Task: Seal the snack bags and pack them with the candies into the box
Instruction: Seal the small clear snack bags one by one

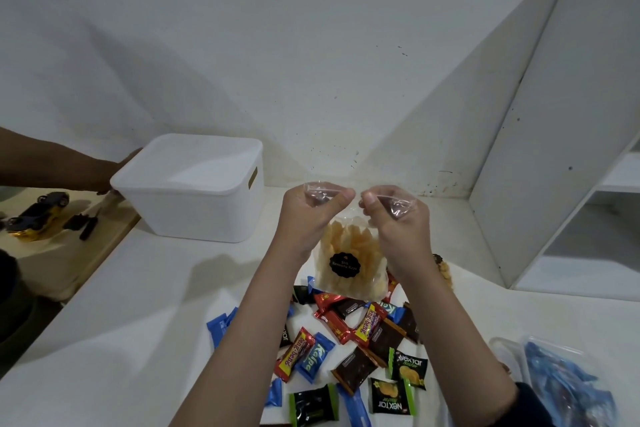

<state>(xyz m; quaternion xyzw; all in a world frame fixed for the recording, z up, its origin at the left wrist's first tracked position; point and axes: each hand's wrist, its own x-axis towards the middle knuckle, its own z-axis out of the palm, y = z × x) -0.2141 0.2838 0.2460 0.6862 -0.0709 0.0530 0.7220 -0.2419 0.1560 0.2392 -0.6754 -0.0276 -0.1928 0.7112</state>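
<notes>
Both hands are raised at the middle of the frame, each pinching one top corner of a clear snack bag (pixel 349 253). The left hand (pixel 308 215) has its thumb pressed over the bag's upper left edge, fingers curled behind the plastic; the right hand (pixel 394 218) grips the upper right corner the same way. The two thumbs nearly meet, with a small gap between them. The bag hangs below the hands, full of pale orange crackers, with a round black label on its front (the print is too small to read); its bottom sits among the candies.

The candies (pixel 349 340) lie scattered on the white table (pixel 138 322) in the lower middle of the frame, between and beneath the forearms: red, blue, dark brown and green-and-black wrappers, some overlapping. A second snack bag (pixel 443 269) peeks out just behind the right wrist. At the lower right corner is a clear plastic bag (pixel 561 388) holding blue wrappers.

The white box (pixel 194 191) stands at the left of centre, against the wall, well apart from the candies. Another person's arm (pixel 59 166) reaches in from the left edge, its hand at the box's far left corner. Below that arm, on a lower wooden surface, sits a toy car (pixel 34 215).
</notes>
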